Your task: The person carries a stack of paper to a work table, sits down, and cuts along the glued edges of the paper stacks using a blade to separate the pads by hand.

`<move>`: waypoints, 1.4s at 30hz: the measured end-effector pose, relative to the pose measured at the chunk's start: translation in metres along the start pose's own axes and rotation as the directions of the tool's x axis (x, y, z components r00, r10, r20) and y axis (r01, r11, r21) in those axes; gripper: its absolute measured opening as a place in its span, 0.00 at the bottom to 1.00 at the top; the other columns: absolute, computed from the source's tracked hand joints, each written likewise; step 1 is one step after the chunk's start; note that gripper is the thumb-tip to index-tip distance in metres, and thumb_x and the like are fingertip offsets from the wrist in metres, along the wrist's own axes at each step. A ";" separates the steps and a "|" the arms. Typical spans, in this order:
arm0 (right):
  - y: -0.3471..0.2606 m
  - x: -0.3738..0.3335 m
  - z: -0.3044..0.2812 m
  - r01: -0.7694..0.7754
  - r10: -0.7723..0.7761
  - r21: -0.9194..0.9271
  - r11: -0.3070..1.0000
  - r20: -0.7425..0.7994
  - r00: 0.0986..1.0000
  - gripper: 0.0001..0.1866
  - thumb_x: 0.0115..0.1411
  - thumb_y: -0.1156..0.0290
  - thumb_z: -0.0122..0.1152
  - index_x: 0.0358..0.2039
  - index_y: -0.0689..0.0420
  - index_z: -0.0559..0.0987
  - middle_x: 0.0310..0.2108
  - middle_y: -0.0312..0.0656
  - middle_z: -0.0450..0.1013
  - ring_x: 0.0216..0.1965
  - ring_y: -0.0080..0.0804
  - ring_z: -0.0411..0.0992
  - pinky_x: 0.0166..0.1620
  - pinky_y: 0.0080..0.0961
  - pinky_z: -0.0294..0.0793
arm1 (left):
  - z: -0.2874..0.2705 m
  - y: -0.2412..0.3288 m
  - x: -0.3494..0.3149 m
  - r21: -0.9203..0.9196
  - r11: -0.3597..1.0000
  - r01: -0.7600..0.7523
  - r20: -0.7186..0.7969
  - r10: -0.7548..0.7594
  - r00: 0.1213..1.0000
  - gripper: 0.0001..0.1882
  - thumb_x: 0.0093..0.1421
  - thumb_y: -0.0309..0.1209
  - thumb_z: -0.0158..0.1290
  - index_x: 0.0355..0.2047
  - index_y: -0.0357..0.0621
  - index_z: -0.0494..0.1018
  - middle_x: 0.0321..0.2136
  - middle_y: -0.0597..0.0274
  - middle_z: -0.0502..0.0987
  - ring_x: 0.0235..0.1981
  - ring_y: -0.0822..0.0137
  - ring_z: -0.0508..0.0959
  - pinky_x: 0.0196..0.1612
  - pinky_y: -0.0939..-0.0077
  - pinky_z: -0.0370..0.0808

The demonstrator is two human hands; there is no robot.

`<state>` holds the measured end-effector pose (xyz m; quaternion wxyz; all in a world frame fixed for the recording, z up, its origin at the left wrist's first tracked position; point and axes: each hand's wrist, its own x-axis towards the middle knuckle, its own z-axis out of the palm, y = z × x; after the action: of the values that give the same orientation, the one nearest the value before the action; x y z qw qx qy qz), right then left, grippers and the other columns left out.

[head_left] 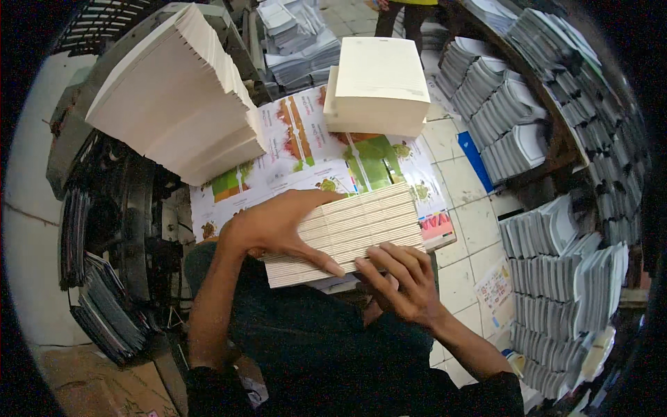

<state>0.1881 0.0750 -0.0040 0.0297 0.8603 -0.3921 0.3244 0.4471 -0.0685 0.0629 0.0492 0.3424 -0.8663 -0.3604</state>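
A thick block of cream folded paper sections [354, 226] lies tilted over my lap, its many folded edges facing up. My left hand [281, 226] spans its left end, thumb along the near side and fingers over the far side. On the near right edge my right hand [403, 278] grips the block, fingers bent on top and thumb tucked below. Beyond it, a printed sheet with green and brown pictures [292, 139] covers the work surface. A tall fanned stack of cream paper [174, 104] stands at the far left, and a squared cream stack [382, 76] at the far right.
Bundled paper stacks [549, 278] line the right side, with more on a shelf [577, 90]. Dark machinery [132, 208] stands at the left, near a cardboard box [104, 382]. A blue strip [475, 161] lies on the tiled floor [455, 236]. Another person [403, 17] stands at the back.
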 end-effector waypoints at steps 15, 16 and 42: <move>-0.020 -0.002 0.006 -0.070 0.065 0.094 0.993 0.055 0.996 0.10 0.58 0.72 0.64 0.41 0.59 0.80 0.57 0.50 0.75 0.59 0.47 0.72 0.66 0.49 0.64 | -0.014 -0.024 0.006 -0.314 0.944 0.098 0.138 -0.056 0.989 0.44 0.51 0.53 0.74 0.60 0.37 0.75 0.51 0.45 0.83 0.50 0.57 0.83 0.56 0.65 0.77; -0.020 0.000 0.006 -0.063 0.057 0.103 0.993 0.062 0.996 0.10 0.58 0.72 0.64 0.41 0.59 0.80 0.57 0.50 0.75 0.59 0.47 0.72 0.66 0.49 0.64 | -0.014 -0.026 0.007 -0.263 0.963 0.065 0.129 -0.031 0.991 0.43 0.54 0.53 0.72 0.61 0.37 0.74 0.52 0.46 0.83 0.51 0.58 0.82 0.57 0.65 0.77; -0.006 0.051 -0.002 -0.178 0.182 -0.042 0.983 0.334 0.925 0.20 0.58 0.70 0.60 0.52 0.58 0.79 0.68 0.53 0.65 0.73 0.45 0.59 0.75 0.55 0.45 | -0.023 -0.011 -0.004 -0.333 0.850 0.409 0.230 -0.347 0.909 0.31 0.72 0.55 0.51 0.63 0.43 0.75 0.60 0.50 0.78 0.61 0.63 0.76 0.67 0.68 0.68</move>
<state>0.2154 0.0462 0.0282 -0.0630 0.8633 -0.4704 0.1717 0.4639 -0.0851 0.0731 -0.0289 0.4605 -0.6979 -0.5477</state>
